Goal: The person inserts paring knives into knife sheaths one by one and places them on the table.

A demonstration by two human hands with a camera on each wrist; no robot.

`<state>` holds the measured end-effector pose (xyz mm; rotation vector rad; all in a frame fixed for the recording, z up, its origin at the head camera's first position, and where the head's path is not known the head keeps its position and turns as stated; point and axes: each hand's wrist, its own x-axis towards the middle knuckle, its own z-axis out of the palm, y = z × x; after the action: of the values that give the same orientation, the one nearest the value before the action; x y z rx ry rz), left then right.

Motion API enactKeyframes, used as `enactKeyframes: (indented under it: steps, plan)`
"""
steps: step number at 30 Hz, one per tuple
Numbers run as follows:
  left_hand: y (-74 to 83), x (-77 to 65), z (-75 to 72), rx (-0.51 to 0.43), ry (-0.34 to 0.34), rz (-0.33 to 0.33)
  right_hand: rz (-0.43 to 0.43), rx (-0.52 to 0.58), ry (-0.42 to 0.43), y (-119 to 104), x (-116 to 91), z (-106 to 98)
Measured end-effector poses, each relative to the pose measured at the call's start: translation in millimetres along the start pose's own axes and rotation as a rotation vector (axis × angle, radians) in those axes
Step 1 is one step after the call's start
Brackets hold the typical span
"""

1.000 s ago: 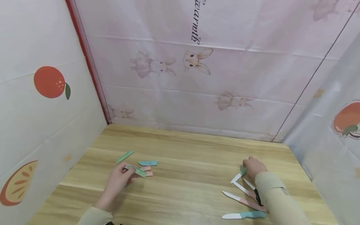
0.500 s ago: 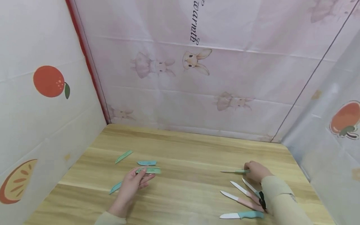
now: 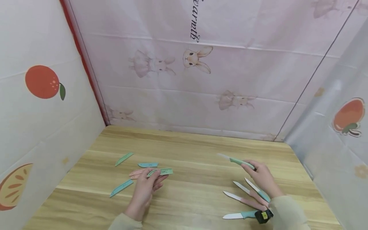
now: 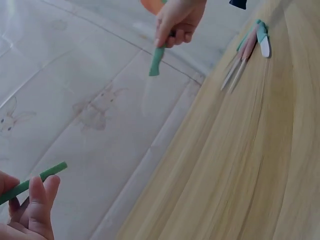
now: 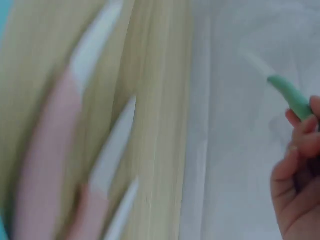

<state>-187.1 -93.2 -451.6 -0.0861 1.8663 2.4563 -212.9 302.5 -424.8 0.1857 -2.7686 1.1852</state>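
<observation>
My left hand (image 3: 145,188) pinches a green knife sheath (image 3: 166,172) between thumb and fingers, its open end toward the right. In the left wrist view the same sheath (image 4: 54,171) shows edge-on. Across from it, my right hand (image 3: 263,179) grips a paring knife (image 3: 237,161) by its green handle, raised over the table. The white blade points left toward the sheath side, and it looks faint against the pale wall in the right wrist view, where the green handle (image 5: 290,96) shows clearly. A wide gap separates knife and sheath.
Around my left hand lie a green sheath (image 3: 124,158), a blue sheath (image 3: 148,165), pink sheaths (image 3: 135,173) and another blue sheath (image 3: 121,187). Below my right hand, pink-handled knives (image 3: 241,200) and blue-handled knives (image 3: 237,216) fan out on the wooden table (image 3: 189,195). Printed cloth walls (image 3: 172,105) enclose it.
My right hand has lifted the green knife off the table beside the other knives and turned its blade up and left. My left hand has moved right with the green sheath, turning it level.
</observation>
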Motion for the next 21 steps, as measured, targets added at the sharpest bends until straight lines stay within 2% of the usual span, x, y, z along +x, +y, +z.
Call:
enactKeyframes:
  steps: [4,8,11,13,15,19,21]
  plan:
    - [-0.5,0.9,9.8,-0.094,-0.007,-0.016,0.058,0.222,0.140,-19.0,-12.5,9.6]
    - [-2.7,0.3,19.1,-0.143,-0.030,-0.016,0.087,0.645,0.297,-32.9,-21.5,21.1]
    - [-4.7,-1.9,25.6,-0.177,-0.050,-0.033,0.070,0.934,0.363,-41.6,-28.3,30.2]
    - [-5.4,-3.7,30.1,-0.199,-0.056,-0.042,0.072,1.036,0.385,-47.1,-32.4,36.4]
    - [-5.7,-5.1,34.3,-0.216,-0.056,-0.050,0.112,1.106,0.405,-53.3,-35.6,42.5]
    - [-5.0,-6.0,40.6,-0.196,-0.053,-0.043,0.205,1.160,0.471,-68.2,-37.0,56.3]
    - [-4.0,-6.0,43.2,-0.178,-0.050,-0.035,0.217,1.173,0.501,-75.7,-37.3,63.6]
